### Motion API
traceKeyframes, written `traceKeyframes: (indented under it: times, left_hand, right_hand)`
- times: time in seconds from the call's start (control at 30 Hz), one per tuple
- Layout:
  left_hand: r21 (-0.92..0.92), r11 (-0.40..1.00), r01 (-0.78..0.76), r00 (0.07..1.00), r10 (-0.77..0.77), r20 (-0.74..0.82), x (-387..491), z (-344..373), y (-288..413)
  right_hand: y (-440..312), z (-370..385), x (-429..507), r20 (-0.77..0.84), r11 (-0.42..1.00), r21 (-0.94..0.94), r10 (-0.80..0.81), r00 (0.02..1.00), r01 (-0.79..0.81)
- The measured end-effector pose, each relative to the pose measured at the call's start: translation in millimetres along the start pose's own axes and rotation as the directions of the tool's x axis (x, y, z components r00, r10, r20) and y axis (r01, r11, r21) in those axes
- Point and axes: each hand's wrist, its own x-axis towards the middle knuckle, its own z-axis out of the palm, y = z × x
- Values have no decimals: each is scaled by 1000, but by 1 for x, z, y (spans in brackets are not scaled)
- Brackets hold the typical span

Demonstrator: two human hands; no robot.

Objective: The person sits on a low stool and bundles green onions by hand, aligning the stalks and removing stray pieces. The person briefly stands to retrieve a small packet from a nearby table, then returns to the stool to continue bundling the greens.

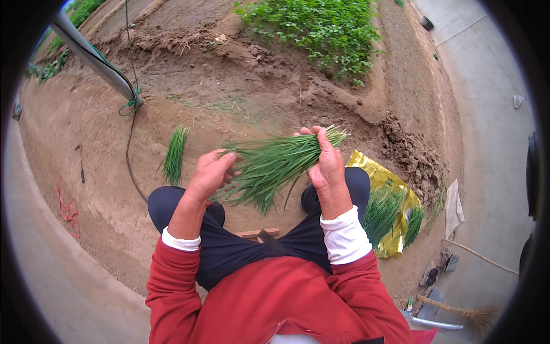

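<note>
My right hand (328, 161) grips a bunch of long green garlic chives (275, 161) near the pale cut ends, its thumb across the stems. The leaves fan out leftward over the soil between my knees. At their tips is my left hand (215, 172), thumb and fingers at the outer leaves; whether it pinches any is unclear. A smaller chive bundle (175, 157) lies on the ground beyond my left knee. Beside my right knee, more chives (382, 213) rest on a yellow plastic sack (399, 234), with others at its right edge.
A metal pole (101, 58) with green cord and a black cable stands at the upper left. A small hooked tool (81, 165) and red string (68, 213) lie at left. Leafy plants (322, 30) grow ahead. A straw broom (468, 314) lies lower right, near a wooden stick (481, 256).
</note>
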Motion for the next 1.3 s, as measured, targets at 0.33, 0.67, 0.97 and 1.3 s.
traceKeyframes:
  times: [0.33,0.67,0.97,1.3]
  left_hand:
    - [678,489,-549,676,737,16,-9,4,25]
    - [-103,990,95,877,-35,480,19,52,-6]
    - [-203,911,359,758,-158,632,28,47,-20]
    - [-219,891,397,759,-185,625,24,48,-22]
  right_hand:
    - [9,10,-9,90,799,-584,-111,990,143]
    - [36,14,-2,30,970,-166,187,982,-180]
    - [57,-10,25,-94,953,-98,279,956,-288]
    - [53,-5,20,-48,951,-163,258,965,-263]
